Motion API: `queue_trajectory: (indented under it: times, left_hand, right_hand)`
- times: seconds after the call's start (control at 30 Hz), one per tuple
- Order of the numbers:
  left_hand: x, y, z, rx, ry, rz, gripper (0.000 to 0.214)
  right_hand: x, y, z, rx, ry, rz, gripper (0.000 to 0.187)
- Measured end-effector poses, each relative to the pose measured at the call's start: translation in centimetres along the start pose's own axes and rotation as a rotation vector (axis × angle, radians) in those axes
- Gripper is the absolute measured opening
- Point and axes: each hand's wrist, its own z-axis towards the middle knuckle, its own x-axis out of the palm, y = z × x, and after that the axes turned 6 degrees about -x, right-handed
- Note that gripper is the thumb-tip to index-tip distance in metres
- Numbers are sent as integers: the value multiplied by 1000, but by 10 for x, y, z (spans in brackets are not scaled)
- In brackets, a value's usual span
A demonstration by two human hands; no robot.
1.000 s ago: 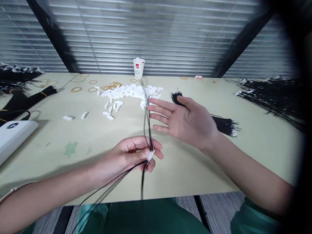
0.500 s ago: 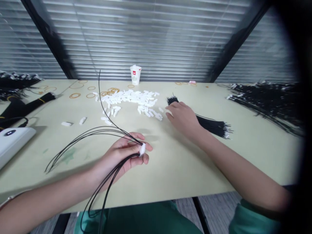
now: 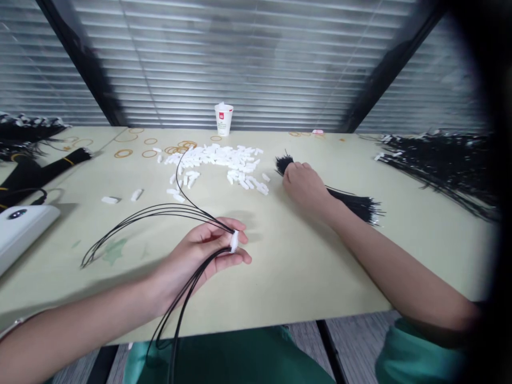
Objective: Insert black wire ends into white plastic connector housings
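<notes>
My left hand is closed round a small white connector with several thin black wires running out of it; some arc left over the table, others trail down past the table's front edge. My right hand rests farther back on a bundle of black wires, fingers curled at the bundle's left end. Just left of that hand lies a heap of small white connectors.
A white paper cup stands at the back by the blinds. Rubber bands lie at the back left. A white device sits at the left edge. More black wire piles lie at right and far left.
My right hand dropped from in front of me to the black wire bundle and curled its fingers. The wires held in my left hand swung from upright down to the left onto the table.
</notes>
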Motion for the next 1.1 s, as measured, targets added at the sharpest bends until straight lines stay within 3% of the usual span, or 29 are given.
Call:
queue_trajectory:
  times: [0.13, 0.27, 0.4, 0.57, 0.77, 0.9, 1.1]
  left_hand:
    - [3, -2, -3, 7, 5, -8, 9]
    - [7, -4, -6, 25, -19, -8, 11]
    - [8, -4, -7, 32, 3, -43, 13]
    - [9, -2, -8, 26, 4, -68, 12]
    - [7, 0, -10, -7, 49, -60, 10]
    - [8, -2, -10, -46, 4, -55, 9]
    - [10, -2, -9, -21, 30, -38, 8]
  right_hand:
    - [-33, 15, -10, 45, -181, 164, 27]
    - [-78, 48, -36, -54, -440, 509, 11]
    - [-105, 79, -63, -251, -451, 598, 2]
    - [-112, 93, -76, -398, -358, 641, 2]
    - [-114, 94, -78, -430, -343, 595, 3]
    - [-112, 94, -78, -462, -337, 594, 5]
    - [-111, 93, -77, -492, -335, 555, 4]
